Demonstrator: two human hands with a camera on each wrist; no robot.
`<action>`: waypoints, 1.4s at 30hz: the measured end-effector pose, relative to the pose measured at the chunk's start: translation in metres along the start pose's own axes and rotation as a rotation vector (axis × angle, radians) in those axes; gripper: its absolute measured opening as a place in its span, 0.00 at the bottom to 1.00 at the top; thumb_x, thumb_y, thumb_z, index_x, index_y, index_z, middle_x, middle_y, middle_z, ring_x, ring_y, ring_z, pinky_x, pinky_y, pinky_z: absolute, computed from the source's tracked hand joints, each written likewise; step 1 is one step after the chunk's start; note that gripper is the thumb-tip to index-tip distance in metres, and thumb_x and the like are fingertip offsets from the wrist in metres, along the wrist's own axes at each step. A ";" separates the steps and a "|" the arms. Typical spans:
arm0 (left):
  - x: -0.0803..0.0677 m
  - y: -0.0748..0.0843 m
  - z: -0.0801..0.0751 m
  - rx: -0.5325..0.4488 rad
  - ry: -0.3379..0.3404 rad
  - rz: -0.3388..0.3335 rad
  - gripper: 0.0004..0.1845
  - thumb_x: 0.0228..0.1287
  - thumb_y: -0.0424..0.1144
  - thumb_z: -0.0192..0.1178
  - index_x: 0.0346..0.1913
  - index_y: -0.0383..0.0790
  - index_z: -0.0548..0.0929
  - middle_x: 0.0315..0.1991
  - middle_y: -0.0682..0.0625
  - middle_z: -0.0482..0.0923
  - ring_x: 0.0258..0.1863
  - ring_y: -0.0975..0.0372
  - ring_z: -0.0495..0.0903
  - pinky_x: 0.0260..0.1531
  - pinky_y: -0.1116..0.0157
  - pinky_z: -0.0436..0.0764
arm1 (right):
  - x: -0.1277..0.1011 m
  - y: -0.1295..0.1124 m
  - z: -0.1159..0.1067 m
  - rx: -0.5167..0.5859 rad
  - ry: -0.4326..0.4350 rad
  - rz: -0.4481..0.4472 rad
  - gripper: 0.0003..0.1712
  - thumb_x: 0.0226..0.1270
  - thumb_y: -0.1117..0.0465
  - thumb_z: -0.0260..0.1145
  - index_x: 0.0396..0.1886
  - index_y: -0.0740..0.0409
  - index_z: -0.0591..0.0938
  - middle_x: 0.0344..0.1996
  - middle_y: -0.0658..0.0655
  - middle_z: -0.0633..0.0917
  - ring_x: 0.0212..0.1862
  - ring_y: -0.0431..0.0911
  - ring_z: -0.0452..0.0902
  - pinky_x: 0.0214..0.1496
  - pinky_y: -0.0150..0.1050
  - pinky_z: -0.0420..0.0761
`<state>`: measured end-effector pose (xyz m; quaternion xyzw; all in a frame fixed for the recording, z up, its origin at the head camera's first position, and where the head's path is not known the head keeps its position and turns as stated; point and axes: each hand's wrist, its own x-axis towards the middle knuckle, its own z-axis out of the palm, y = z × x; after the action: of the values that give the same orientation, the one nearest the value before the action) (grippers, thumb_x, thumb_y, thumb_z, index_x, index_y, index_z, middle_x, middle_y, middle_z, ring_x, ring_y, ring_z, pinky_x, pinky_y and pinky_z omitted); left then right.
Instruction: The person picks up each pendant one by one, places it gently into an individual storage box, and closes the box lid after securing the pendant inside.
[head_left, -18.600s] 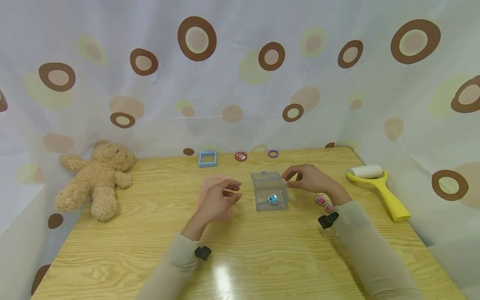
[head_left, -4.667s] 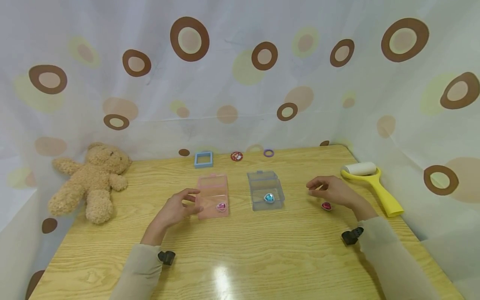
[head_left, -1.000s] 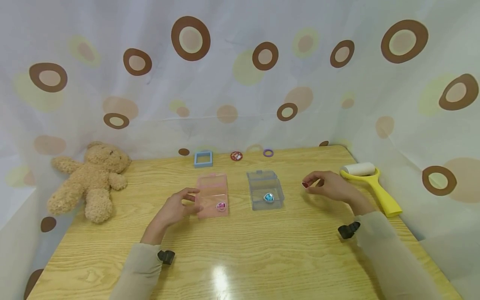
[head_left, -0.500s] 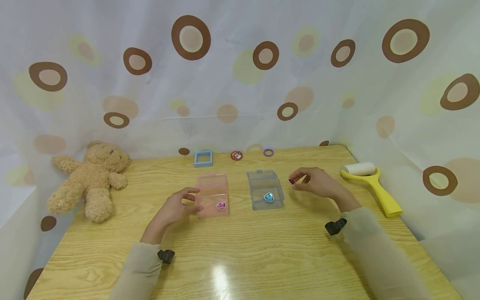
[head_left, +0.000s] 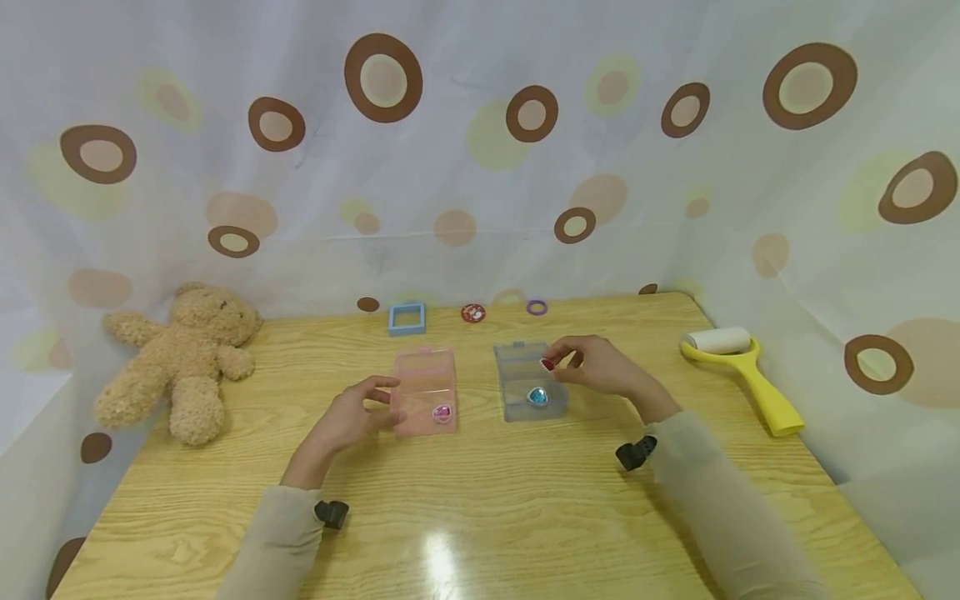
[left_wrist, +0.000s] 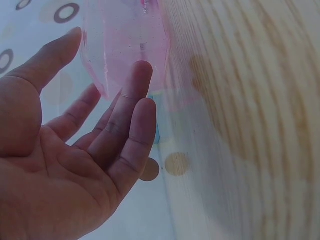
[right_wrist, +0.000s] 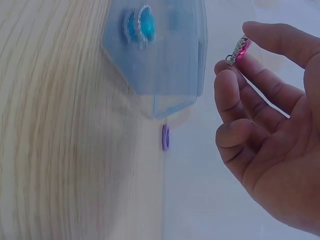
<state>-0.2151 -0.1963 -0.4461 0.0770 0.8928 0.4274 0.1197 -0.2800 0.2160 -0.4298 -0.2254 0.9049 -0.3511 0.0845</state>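
From where I stand, the nearest thing to the clear pink plastic box (head_left: 425, 390) is the left hand (head_left: 347, 423), resting on the wooden bench (head_left: 480, 517) just left of that box, fingers loosely straight and gripping nothing; the left wrist view shows the fingertips (left_wrist: 141, 70) right up against the pink wall, and they have not shifted over the last second. Inside the pink box, at its near right corner, lies a small pink heart-shaped gem (head_left: 442, 412). What has changed is on the other side: the right hand (head_left: 597, 369), which a second ago hung well to the right of the clear blue plastic box (head_left: 529, 381), has travelled leftward and now hovers at the far right edge of that blue box, pinching a second pink heart-shaped gem (head_left: 547, 364) between thumb and forefinger, clear in the right wrist view (right_wrist: 241, 49). A blue heart-shaped gem (head_left: 537, 395) sits in the blue box below. I would judge the held gem is being carried across toward the pink box beyond, not yet over it. Further back from the pink box stand a small blue square frame (head_left: 407, 317), a red round token (head_left: 472, 313) and a purple ring (head_left: 536, 307).
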 end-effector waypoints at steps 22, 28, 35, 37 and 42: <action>0.000 0.000 0.001 0.002 0.003 -0.005 0.32 0.67 0.43 0.66 0.71 0.41 0.70 0.60 0.35 0.76 0.54 0.45 0.82 0.46 0.54 0.84 | 0.027 -0.035 0.037 0.044 -0.086 -0.070 0.15 0.66 0.57 0.67 0.52 0.47 0.84 0.44 0.49 0.86 0.34 0.44 0.82 0.34 0.37 0.81; -0.001 0.000 0.001 -0.001 0.004 -0.008 0.32 0.67 0.42 0.66 0.70 0.41 0.70 0.60 0.35 0.76 0.54 0.45 0.82 0.47 0.54 0.84 | 0.033 -0.046 0.044 0.048 -0.103 -0.104 0.15 0.65 0.58 0.68 0.52 0.46 0.83 0.45 0.48 0.86 0.35 0.42 0.80 0.33 0.37 0.80; 0.000 0.000 0.001 -0.007 0.001 -0.016 0.32 0.66 0.43 0.67 0.71 0.41 0.69 0.60 0.36 0.76 0.53 0.46 0.82 0.45 0.55 0.84 | 0.040 -0.061 0.054 -0.020 -0.091 -0.140 0.15 0.66 0.53 0.70 0.51 0.46 0.84 0.45 0.46 0.87 0.36 0.41 0.80 0.39 0.35 0.80; 0.000 -0.001 0.001 -0.008 0.000 -0.016 0.32 0.66 0.43 0.67 0.71 0.41 0.69 0.60 0.36 0.76 0.54 0.46 0.82 0.45 0.55 0.84 | 0.042 -0.064 0.056 -0.024 -0.094 -0.150 0.15 0.66 0.53 0.70 0.52 0.47 0.84 0.45 0.47 0.87 0.36 0.40 0.80 0.39 0.34 0.80; -0.001 0.000 0.000 -0.011 -0.003 -0.013 0.32 0.66 0.43 0.67 0.71 0.41 0.69 0.61 0.35 0.75 0.54 0.45 0.82 0.45 0.55 0.84 | 0.046 -0.072 0.063 -0.024 -0.103 -0.163 0.14 0.66 0.55 0.70 0.51 0.46 0.84 0.45 0.46 0.87 0.36 0.40 0.81 0.39 0.34 0.80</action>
<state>-0.2146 -0.1964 -0.4461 0.0715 0.8906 0.4315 0.1244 -0.2764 0.1099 -0.4274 -0.3168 0.8822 -0.3338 0.0993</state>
